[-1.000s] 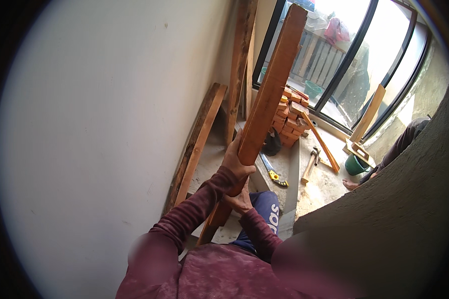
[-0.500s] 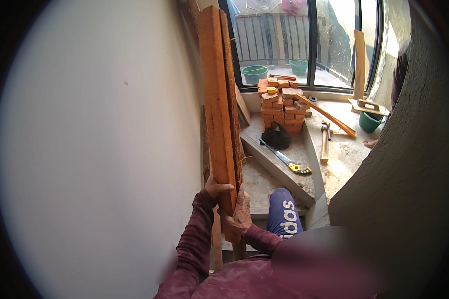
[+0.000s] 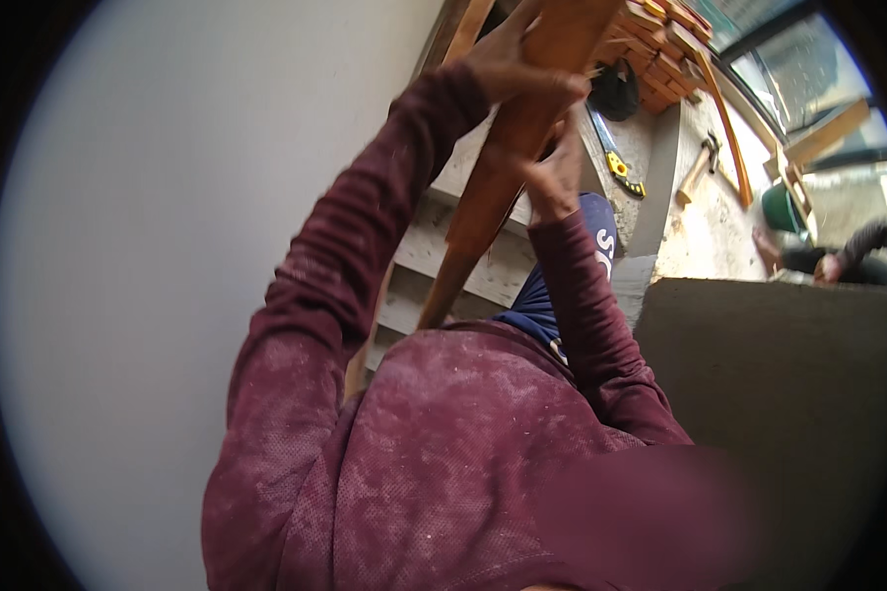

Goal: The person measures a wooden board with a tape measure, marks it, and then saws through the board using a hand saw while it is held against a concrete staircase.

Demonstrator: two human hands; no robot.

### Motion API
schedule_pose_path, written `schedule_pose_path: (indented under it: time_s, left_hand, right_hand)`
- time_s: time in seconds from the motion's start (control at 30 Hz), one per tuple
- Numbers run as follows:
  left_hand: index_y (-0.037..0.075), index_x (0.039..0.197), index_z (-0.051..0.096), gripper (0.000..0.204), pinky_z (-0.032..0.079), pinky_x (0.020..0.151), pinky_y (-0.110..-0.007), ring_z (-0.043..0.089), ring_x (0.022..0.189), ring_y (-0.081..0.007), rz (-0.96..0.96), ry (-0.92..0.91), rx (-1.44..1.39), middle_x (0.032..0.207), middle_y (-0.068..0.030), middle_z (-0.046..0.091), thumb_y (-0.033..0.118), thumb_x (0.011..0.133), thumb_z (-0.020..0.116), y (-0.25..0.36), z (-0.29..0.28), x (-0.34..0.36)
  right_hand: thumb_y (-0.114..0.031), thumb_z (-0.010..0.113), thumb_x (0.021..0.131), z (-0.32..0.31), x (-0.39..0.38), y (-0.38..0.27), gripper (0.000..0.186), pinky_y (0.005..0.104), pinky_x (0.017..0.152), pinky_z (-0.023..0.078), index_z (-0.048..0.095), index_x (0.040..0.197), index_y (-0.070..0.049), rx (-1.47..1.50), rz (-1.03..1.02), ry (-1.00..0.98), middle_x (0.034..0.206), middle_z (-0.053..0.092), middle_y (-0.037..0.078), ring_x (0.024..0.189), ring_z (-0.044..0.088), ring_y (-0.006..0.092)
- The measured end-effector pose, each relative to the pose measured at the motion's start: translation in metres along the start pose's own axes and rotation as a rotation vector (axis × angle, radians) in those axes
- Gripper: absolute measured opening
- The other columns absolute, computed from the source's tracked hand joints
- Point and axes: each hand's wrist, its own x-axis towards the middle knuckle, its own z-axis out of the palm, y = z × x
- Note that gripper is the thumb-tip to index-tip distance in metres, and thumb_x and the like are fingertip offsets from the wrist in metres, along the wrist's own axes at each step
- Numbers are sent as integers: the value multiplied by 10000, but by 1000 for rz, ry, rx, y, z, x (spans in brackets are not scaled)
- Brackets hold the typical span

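A long reddish-brown wooden plank bundle [image 3: 488, 187] slants up in front of me, with its lower end by my waist and its top beyond the upper edge. My left hand [image 3: 522, 74] grips it from the left, thumb laid across its face. Lower down on the right side, my right hand [image 3: 554, 172] holds the wood, slightly smeared by motion. Just right of the hands lies a handsaw [image 3: 616, 163] with a yellow-and-black handle, beside a black bag [image 3: 616, 91].
Concrete steps [image 3: 463, 268] descend below the wood, next to a white wall [image 3: 168, 246]. Stacked bricks [image 3: 650, 59], a hammer [image 3: 700, 167], a wooden strip [image 3: 727, 128] and a green bucket [image 3: 782, 209] are at the upper right. Another person [image 3: 848, 258] sits behind the low wall [image 3: 759, 345].
My view has tilted down and turned, so the room appears rotated. Both hands have risen in the picture along with the planks, which lean more to the right.
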Motion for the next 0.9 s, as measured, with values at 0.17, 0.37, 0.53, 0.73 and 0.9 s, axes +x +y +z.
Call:
schedule_pose_path:
  time_s: [0.17,0.37,0.53,0.73,0.9]
  left_hand:
    - [48,1450,308,731,389,1021,-334,454,1243,-205,-327,203,-310,1411,-111,433,405,877,589,-197,-54,-139]
    - [24,1193,536,532,479,845,-363,616,1002,-271,-554,360,-681,1139,-118,635,467,903,491,-126,91,-199]
    - [52,1118,582,633,480,811,-438,643,865,-382,-513,471,153,886,-227,659,615,847,482,-102,90,-187]
    - [13,991,630,683,487,797,-446,658,836,-381,-666,517,286,838,-222,675,658,854,452,-84,91,-171]
    - [12,937,649,694,493,787,-442,668,832,-360,-671,575,278,830,-214,678,671,851,451,-88,95,-170]
  right_hand:
    - [-33,689,753,-3,59,-18,599,356,902,478,426,1290,-6,148,64,-68,1104,580,107,1009,590,221]
    - [-207,603,855,-74,94,-20,557,445,1025,407,423,1332,19,250,63,-104,1248,546,159,1156,537,300]
    - [-289,603,837,-68,84,-32,598,462,1015,408,429,1325,10,266,114,-88,1238,548,168,1154,530,319]
    - [-267,649,755,-77,93,-32,669,459,989,430,426,1332,-13,310,110,-95,1219,556,149,1130,543,318]
    - [-257,660,732,-89,99,-18,677,468,981,437,437,1329,-26,324,115,-63,1206,567,146,1115,552,326]
